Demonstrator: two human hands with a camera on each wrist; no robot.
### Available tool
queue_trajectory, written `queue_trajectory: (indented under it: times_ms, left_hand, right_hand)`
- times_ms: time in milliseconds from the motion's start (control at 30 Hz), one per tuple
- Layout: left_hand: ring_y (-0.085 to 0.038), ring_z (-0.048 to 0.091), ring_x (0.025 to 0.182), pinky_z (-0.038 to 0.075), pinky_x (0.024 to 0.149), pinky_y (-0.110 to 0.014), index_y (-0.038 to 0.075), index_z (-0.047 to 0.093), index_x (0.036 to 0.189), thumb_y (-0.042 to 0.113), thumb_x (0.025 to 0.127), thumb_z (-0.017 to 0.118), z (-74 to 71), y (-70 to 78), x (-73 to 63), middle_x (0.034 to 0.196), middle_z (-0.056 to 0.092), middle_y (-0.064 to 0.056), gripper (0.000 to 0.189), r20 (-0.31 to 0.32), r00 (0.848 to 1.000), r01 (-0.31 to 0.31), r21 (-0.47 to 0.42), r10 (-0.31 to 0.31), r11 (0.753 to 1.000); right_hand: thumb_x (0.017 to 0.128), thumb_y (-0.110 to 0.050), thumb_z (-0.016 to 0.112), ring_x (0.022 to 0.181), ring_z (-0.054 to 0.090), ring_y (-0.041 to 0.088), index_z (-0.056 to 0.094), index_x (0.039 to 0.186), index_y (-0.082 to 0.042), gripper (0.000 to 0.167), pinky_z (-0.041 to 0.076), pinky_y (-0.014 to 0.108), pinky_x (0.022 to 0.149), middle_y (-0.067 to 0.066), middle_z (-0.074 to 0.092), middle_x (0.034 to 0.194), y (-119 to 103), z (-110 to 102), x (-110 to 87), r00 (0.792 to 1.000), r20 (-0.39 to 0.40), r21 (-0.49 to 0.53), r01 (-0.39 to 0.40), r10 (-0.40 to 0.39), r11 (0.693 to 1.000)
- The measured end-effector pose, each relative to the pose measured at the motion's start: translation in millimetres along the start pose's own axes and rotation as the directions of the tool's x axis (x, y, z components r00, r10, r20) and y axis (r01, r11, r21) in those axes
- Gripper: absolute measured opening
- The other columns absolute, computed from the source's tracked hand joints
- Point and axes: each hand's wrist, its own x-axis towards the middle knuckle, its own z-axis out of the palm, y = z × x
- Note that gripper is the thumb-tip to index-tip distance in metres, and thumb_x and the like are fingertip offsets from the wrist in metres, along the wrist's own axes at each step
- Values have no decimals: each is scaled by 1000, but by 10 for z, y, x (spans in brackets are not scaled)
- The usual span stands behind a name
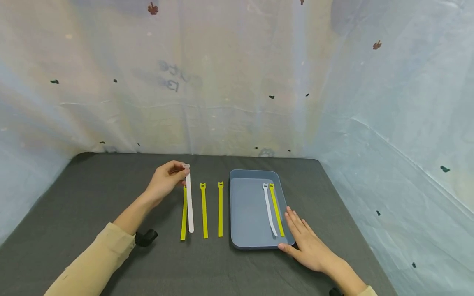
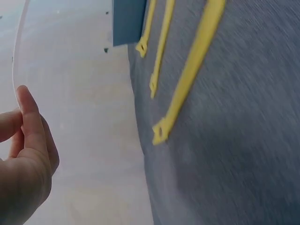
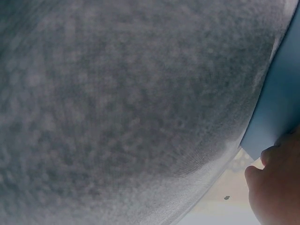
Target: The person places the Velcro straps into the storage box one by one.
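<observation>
My left hand (image 1: 166,181) pinches a white strap-style cable tie (image 1: 189,205) near its slotted head, between thumb and fingers. The tie hangs down, partly covering the leftmost yellow cable tie (image 1: 184,220) on the table. To its right lie a second yellow cable tie (image 1: 204,213) and a third yellow cable tie (image 1: 220,211), heads toward the back. Inside the blue-grey tray (image 1: 246,218) rest a white cable tie (image 1: 268,209) and a yellow cable tie (image 1: 277,211), side by side. With fingers extended, my right hand (image 1: 309,246) touches the tray's right edge near its front corner.
A dark grey cloth (image 1: 111,197) covers the table, on which the tray sits right of the loose ties. Pale plastic sheeting (image 1: 222,82) with small dark and reddish marks rises behind the table and along both sides.
</observation>
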Motion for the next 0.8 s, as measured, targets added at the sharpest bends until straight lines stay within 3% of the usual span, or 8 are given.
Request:
queue_trajectory:
  times_ms: [167,400,700,800]
  left_hand:
    - [-12,68,89,60,82,-27,-4,57,129,16,107,62,168,82,42,118,61,-17,30,17,1000,10,-17,-10,1000]
    - [-16,67,90,61,82,-32,-3,58,128,12,106,62,416,166,86,118,61,-16,26,34,999,0,-59,2,998]
    - [-21,67,91,60,81,-28,0,60,128,13,106,62,723,225,211,119,62,-15,25,64,998,3,-72,1,997]
    - [-24,67,93,61,85,-35,-1,60,128,13,106,62,819,247,254,118,62,-15,26,77,997,12,-87,-5,996]
  right_hand:
    - [100,-63,57,158,16,37,19,165,-2,97,21,66,120,10,10,174,-3,10,16,1000,12,2,-1,1,1000]
    - [100,-61,59,158,16,37,18,165,-3,96,14,52,127,10,10,174,-6,10,5,1000,3,15,-4,4,1000]
    - [100,-61,60,158,18,39,21,165,-1,96,21,62,122,12,12,174,-9,-13,5,1000,-5,0,3,-3,1000]
    - [100,-62,59,158,17,39,21,165,-1,97,20,63,122,12,12,174,-10,-13,4,1000,1,5,-3,3,1000]
